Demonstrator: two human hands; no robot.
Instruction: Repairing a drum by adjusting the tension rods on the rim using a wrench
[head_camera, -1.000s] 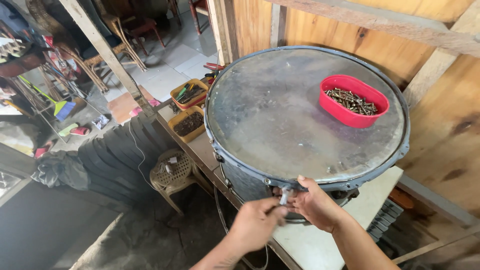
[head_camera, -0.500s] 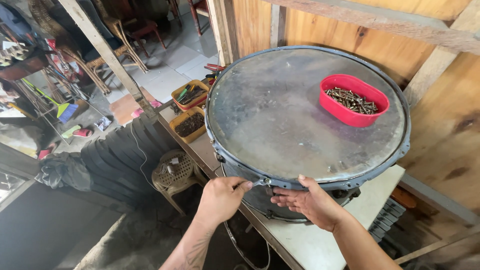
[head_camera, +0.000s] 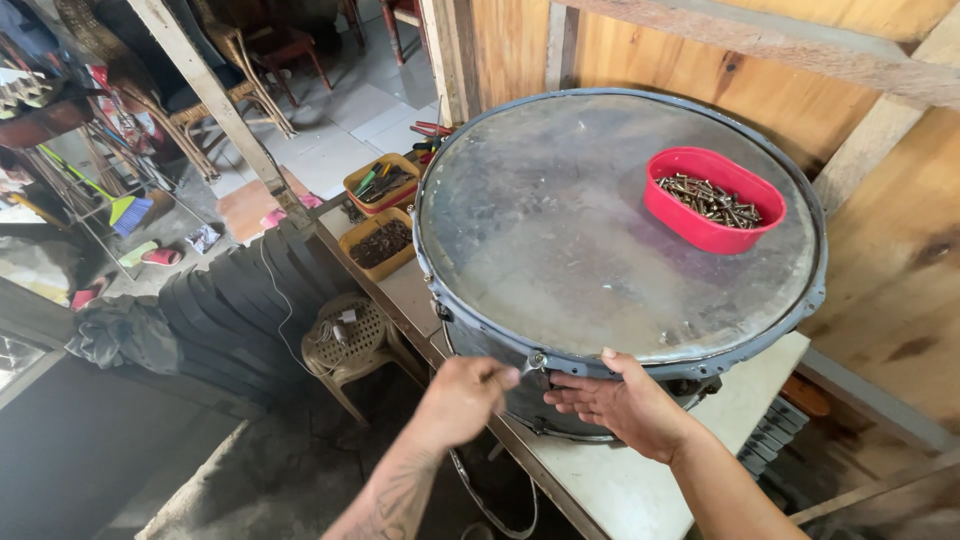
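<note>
A large drum (head_camera: 600, 250) with a worn grey head and a blue-grey metal hoop lies flat on a white table (head_camera: 620, 490). On its head at the far right sits a red oval bowl (head_camera: 712, 200) filled with dark screws. My left hand (head_camera: 462, 397) is curled at the near side of the drum, its thumb reaching toward a tension bolt (head_camera: 537, 360) on the hoop; what it grips is hidden. My right hand (head_camera: 622, 405) lies flat against the drum shell, fingers spread and thumb on the hoop.
Two yellow trays (head_camera: 380, 215) of tools and small parts sit on the table left of the drum. A beige plastic stool (head_camera: 345, 340) and a stack of dark tyres (head_camera: 235, 300) stand below left. Wooden walls and beams close in behind and to the right.
My left hand has slid from on top of the hoop down to the bolt and curled up. My right hand stays on the shell, fingers now spread flatter.
</note>
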